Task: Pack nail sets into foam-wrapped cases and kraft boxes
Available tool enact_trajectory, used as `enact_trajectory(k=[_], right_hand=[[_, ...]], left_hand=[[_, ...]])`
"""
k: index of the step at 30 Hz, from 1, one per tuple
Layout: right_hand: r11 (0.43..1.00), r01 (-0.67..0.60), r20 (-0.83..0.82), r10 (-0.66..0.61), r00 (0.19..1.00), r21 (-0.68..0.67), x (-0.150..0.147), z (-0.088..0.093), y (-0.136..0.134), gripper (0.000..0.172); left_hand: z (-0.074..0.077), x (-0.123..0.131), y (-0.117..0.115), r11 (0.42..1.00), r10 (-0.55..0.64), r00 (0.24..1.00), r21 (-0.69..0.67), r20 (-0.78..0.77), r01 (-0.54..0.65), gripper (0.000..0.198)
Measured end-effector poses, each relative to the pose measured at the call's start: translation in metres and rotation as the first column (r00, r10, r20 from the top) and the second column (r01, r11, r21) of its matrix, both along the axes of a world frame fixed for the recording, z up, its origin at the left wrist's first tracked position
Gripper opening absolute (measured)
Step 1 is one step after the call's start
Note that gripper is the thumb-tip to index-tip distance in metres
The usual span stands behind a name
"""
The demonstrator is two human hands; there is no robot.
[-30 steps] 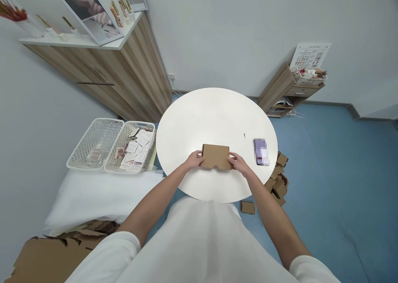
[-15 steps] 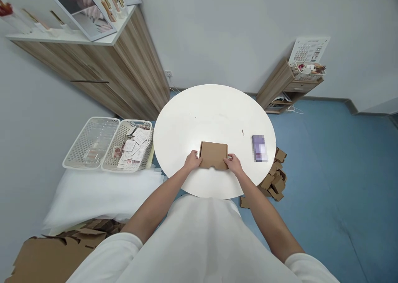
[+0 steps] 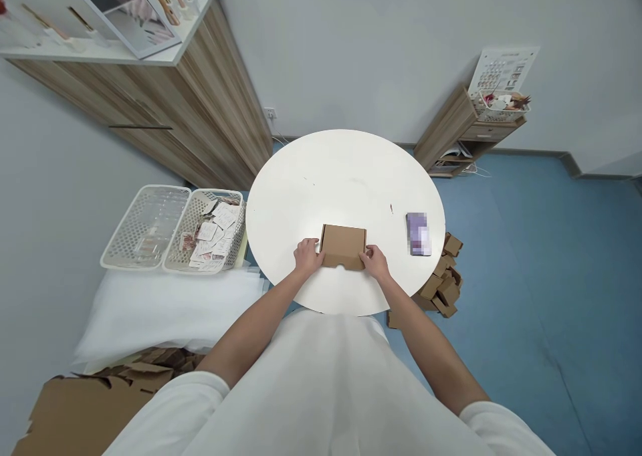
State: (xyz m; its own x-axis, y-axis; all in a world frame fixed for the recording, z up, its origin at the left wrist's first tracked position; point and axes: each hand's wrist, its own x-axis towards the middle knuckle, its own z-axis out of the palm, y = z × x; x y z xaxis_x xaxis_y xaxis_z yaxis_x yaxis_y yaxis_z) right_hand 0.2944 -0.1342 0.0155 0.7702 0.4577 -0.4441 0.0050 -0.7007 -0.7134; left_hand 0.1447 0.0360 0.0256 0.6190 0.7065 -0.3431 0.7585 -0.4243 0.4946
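While the cardboard box [image 3: 343, 246] lies flat near the front edge of the round white counter [image 3: 346, 175], my left hand [image 3: 307, 256] and right hand [image 3: 374, 263] press its two sides, fingers curled against it. A purple phone [image 3: 418, 233] lies to its right.

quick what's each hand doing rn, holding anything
Left hand: closed on the left side of the cardboard box.
Right hand: closed on the box's right side.
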Motion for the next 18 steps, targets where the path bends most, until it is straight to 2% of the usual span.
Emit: enact_trajectory(k=[5,9,13,18], right_hand=[[0.996,-0.088,0.128,0.087,0.988,-0.001,-0.007,0.005,-0.010,0.050],[0.979,-0.200,0.253,0.200,0.947,-0.026,-0.016,0.010,-0.022,0.054],[0.927,-0.363,0.331,0.374,0.866,-0.095,-0.026,0.010,-0.030,0.056],[0.864,-0.464,0.322,0.504,0.801,-0.196,-0.030,0.000,-0.031,0.067]], left_hand=[[0.005,-0.011,-0.007,0.992,-0.123,0.987,0.050,0.105,0.118,0.044],[0.008,-0.025,-0.011,0.967,-0.254,0.961,0.058,0.108,0.249,0.056],[0.007,-0.033,-0.013,0.935,-0.354,0.933,0.065,0.072,0.350,0.070],[0.000,-0.033,-0.016,0.925,-0.376,0.925,0.085,0.051,0.371,0.078]])
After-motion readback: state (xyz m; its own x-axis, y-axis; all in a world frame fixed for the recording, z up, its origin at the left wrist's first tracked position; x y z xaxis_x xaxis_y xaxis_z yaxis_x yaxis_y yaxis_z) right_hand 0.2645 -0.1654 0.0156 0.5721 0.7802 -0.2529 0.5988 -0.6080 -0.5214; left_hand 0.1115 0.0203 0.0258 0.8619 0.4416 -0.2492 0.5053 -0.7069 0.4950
